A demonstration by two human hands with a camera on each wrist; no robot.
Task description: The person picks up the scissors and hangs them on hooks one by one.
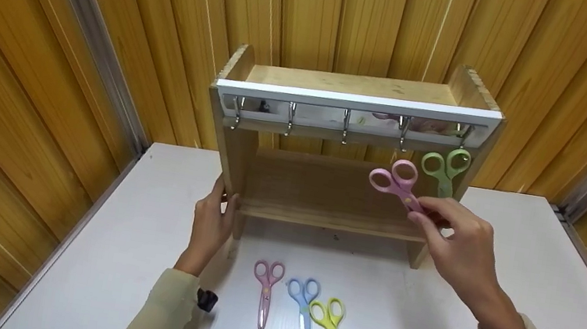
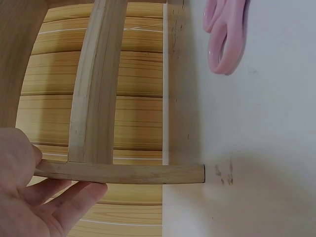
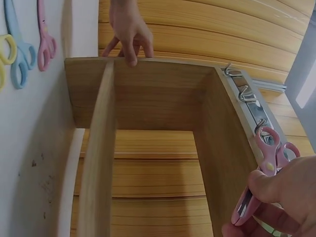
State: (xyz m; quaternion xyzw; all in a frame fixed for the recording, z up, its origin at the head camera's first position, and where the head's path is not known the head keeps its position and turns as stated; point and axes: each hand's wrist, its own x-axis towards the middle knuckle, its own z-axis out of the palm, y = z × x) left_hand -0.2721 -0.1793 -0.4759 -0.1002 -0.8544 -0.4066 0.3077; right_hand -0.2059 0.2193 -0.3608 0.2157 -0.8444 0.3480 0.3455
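Head view: I have the pink scissors (image 1: 405, 196) slanting, handles up and left, blades pinched by the right hand (image 1: 463, 244); left hand (image 1: 210, 223) grips the left edge of the shelf (image 1: 308, 218).

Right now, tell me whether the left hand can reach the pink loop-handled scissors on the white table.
Probably yes: nothing visible stands between the left hand and those pink scissors, though the hand would likely have to let go of the light wooden rack first.
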